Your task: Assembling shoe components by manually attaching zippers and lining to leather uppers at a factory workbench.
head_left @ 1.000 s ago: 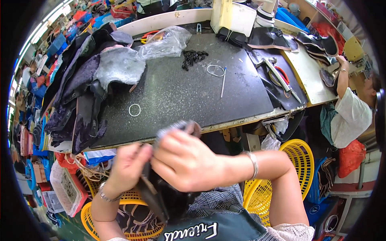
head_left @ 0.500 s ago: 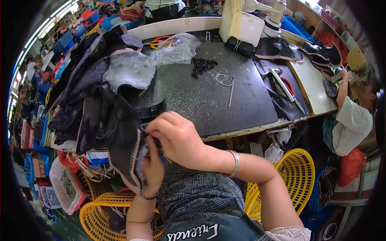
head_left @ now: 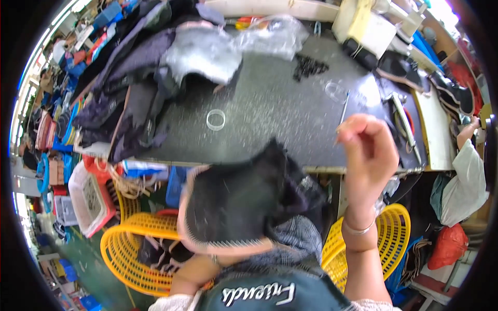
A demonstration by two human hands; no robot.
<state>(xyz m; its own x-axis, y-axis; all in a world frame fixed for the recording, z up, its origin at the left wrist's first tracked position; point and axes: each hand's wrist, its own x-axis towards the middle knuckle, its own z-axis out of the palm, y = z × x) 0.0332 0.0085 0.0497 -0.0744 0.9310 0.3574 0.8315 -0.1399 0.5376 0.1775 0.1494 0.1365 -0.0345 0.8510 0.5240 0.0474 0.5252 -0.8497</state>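
Right hand point(head_left: 371, 153) has moved off the floppy black piece with pink edging point(head_left: 228, 207), fingers curled; can't tell if it or the hidden left hand grips anything.

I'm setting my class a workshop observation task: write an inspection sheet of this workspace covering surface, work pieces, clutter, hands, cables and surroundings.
Surface: black tabletop, pale specks scattered across it.
Work pieces: black piece with a stitched pinkish edge, in front of the person.
Clutter: pile of dark material at left; clear plastic bag, black bits and white ring on the tabletop; silver tool at right.
Hands: left hand hidden behind the black piece, grip unclear; right hand raised, fingers bent, too blurred to tell whether it holds anything.
Cables: nothing seen on the tabletop.
Surroundings: yellow baskets at both sides; co-worker at far right.
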